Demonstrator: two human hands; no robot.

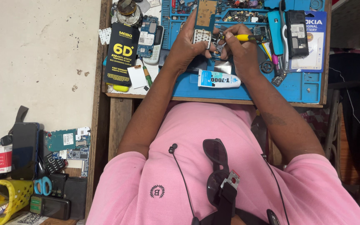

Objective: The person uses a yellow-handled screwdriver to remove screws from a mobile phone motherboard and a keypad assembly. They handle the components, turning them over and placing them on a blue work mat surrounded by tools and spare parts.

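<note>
My left hand holds a small phone circuit board upright over the blue work mat. My right hand grips a yellow-handled screwdriver, its tip resting against the board's lower edge beside the white keypad area. Both hands meet at the middle of the mat. A white glue tube lies flat on the mat just below my hands, next to a small shiny metal piece.
A black box, a phone board and a white card lie at left on the wooden desk. A black phone on a battery pack, a blue tool. Left shelf holds phones, scissors, boards.
</note>
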